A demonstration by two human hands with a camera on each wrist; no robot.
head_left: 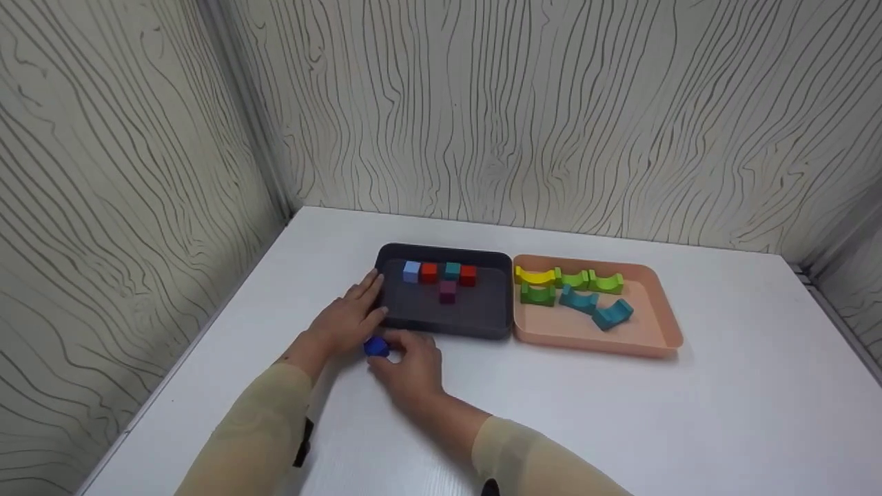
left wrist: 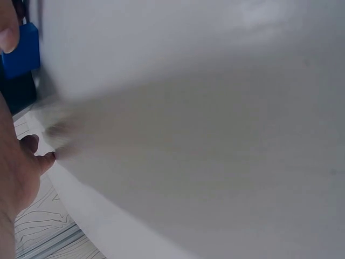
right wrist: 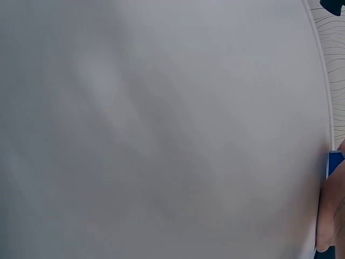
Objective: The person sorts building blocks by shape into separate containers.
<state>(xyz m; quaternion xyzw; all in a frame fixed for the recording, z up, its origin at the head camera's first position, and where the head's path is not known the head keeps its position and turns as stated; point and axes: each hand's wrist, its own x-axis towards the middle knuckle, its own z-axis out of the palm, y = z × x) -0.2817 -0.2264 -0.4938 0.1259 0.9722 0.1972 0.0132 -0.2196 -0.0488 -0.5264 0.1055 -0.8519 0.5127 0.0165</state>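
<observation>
My right hand (head_left: 415,365) pinches a blue block (head_left: 375,346) between thumb and fingers, just outside the front-left corner of a dark grey tray (head_left: 475,317). Along that tray's left side lies my left hand (head_left: 341,324), its extended fingers touching the wall. Inside the tray are a light blue cube (head_left: 411,271), two red cubes (head_left: 429,273), a teal cube (head_left: 452,271) and a purple cube (head_left: 448,292). The left wrist view catches the blue block (left wrist: 24,51) at its left edge. In the right wrist view, only part of the right hand (right wrist: 332,210) shows.
A peach tray (head_left: 648,324) adjoins the dark one on the right. It holds several arch-shaped blocks: a yellow one (head_left: 535,276), green ones (head_left: 537,295) and teal ones (head_left: 612,314). The white table (head_left: 551,413) meets wood-patterned panels (head_left: 524,124) at the back and left.
</observation>
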